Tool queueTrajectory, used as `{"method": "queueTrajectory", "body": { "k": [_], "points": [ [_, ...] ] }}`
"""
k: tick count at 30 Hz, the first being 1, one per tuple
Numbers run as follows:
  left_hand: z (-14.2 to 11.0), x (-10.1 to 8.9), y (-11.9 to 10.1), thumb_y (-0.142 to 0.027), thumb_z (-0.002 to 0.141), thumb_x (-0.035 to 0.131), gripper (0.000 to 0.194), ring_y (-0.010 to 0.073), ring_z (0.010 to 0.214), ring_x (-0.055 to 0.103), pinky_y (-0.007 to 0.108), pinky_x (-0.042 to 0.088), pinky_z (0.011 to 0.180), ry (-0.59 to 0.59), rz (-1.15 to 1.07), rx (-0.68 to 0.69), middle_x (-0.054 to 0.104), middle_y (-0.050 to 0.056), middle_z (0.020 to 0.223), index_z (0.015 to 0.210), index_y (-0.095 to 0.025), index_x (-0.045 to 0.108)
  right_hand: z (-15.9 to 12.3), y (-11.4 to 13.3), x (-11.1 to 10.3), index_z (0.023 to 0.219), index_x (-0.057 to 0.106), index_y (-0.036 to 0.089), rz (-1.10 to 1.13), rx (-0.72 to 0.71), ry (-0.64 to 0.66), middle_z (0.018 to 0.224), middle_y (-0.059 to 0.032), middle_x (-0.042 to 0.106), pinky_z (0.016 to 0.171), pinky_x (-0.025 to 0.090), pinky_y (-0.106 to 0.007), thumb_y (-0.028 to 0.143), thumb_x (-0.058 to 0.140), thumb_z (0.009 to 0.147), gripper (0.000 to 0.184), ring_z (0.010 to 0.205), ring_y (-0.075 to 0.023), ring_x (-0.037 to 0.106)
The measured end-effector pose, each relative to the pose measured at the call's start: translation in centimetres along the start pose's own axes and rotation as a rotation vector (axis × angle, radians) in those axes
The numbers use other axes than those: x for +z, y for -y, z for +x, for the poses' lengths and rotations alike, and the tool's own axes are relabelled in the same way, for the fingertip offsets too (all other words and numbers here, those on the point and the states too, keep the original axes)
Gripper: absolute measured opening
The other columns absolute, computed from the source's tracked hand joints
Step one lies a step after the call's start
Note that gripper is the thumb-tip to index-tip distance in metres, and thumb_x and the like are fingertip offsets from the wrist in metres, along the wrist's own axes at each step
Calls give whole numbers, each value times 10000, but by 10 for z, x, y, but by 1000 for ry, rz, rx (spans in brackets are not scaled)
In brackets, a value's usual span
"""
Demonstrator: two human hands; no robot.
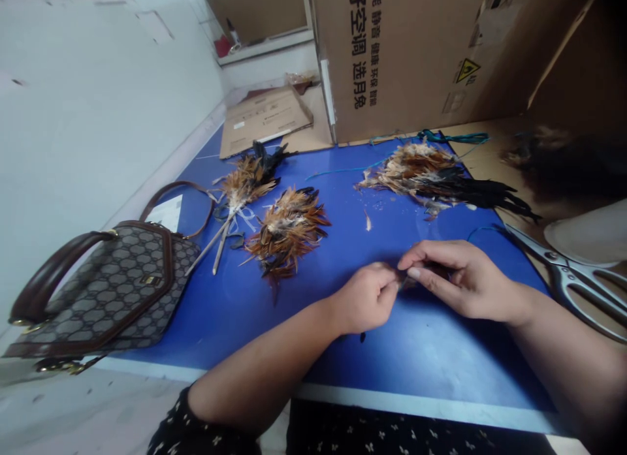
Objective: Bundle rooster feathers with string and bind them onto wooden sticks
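My left hand (368,298) is closed, its thumb and forefinger pinched together over the front of the blue table. Opposite it, my right hand (458,279) also pinches, its fingertips meeting those of the left. Something thin, small and dark shows between the two sets of fingertips, too covered to name. Beyond the hands lies a pile of loose brown and black feathers (411,171). A rounded bunch of brown feathers (289,226) lies to the left of my hands. Further left, a tied feather bundle (245,181) rests with its two pale sticks pointing toward me.
Large scissors (563,266) lie at the right edge, beside a white container (592,230). A patterned handbag (122,285) stands on the left. A big cardboard box (416,63) rises at the back, with flat cardboard (264,119) beside it. Teal cord (455,138) lies behind the feathers.
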State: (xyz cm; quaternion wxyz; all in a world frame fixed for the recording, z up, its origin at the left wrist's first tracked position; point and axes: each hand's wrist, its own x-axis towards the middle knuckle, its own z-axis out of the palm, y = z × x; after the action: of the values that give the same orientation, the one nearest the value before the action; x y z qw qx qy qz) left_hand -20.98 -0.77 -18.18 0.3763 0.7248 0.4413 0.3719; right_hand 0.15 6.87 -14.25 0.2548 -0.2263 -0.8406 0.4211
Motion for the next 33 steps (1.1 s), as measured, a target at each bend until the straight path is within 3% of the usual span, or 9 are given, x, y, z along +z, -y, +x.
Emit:
{"method": "queueTrajectory", "body": {
  "k": [3, 7, 12, 16, 18, 20, 25, 29, 33],
  "points": [
    [-3, 1, -12, -187, 978, 515, 248, 177, 786, 590, 305, 494, 786, 71, -108, 10, 613, 69, 813, 763, -175, 638, 3, -7, 5, 1011, 724, 194, 157, 112, -15, 768, -23, 697, 566, 513, -233, 418, 651, 993, 236, 621, -129, 612],
    [-4, 2, -12, -303, 1014, 528, 237, 124, 693, 575, 264, 487, 676, -35, -308, -131, 627, 72, 893, 895, -155, 670, 8, -22, 15, 975, 697, 170, 293, 184, -40, 754, -32, 717, 620, 556, -256, 476, 639, 1001, 313, 643, -141, 651],
    [-1, 4, 5, -431, 1031, 520, 302, 90, 543, 496, 230, 407, 540, -283, -383, -299, 604, 18, 779, 997, -171, 669, 9, -31, 27, 904, 687, 190, 44, 58, -122, 815, -36, 719, 730, 543, -267, 421, 585, 1035, 285, 756, -156, 657],
    [2, -1, 12, -355, 1026, 525, 270, 139, 663, 551, 266, 470, 699, -396, -88, -253, 601, 16, 731, 856, -191, 653, 7, -22, 35, 899, 662, 198, -219, -151, -12, 775, -27, 637, 674, 479, -277, 283, 511, 1052, 232, 687, -145, 581],
    [3, -4, 13, -248, 1005, 519, 229, 184, 795, 590, 312, 480, 828, -364, 95, -169, 642, 51, 795, 823, -193, 645, 6, -13, 35, 894, 654, 204, -311, -231, 44, 787, -39, 620, 674, 464, -299, 249, 494, 1041, 221, 702, -162, 571],
    [2, -4, 12, -149, 963, 501, 201, 216, 858, 598, 349, 479, 876, -238, 200, -89, 650, 78, 838, 818, -190, 635, 6, -5, 30, 882, 653, 212, -336, -258, 63, 783, -45, 614, 671, 457, -309, 241, 493, 1031, 221, 710, -174, 566],
    [-3, 1, 0, -92, 930, 489, 202, 218, 833, 584, 345, 492, 817, 63, 157, 93, 625, 97, 845, 806, -179, 622, 8, -10, 11, 789, 651, 213, -134, -114, -20, 710, -23, 617, 638, 462, -280, 300, 558, 1030, 273, 647, -149, 559],
    [-3, -1, -13, -138, 986, 464, 212, 202, 860, 608, 326, 494, 830, 26, 17, 111, 636, 91, 879, 902, -169, 657, 7, -28, 11, 804, 676, 195, 87, 106, -56, 700, -16, 650, 607, 478, -262, 428, 585, 1024, 333, 624, -144, 576],
    [-1, -6, -15, -185, 994, 489, 196, 198, 920, 630, 337, 503, 891, -132, -52, 83, 681, 94, 958, 1030, -154, 679, 6, -37, 21, 850, 686, 182, 155, 138, -55, 778, -34, 697, 697, 502, -268, 430, 588, 1025, 318, 725, -159, 620]
  ]
}}
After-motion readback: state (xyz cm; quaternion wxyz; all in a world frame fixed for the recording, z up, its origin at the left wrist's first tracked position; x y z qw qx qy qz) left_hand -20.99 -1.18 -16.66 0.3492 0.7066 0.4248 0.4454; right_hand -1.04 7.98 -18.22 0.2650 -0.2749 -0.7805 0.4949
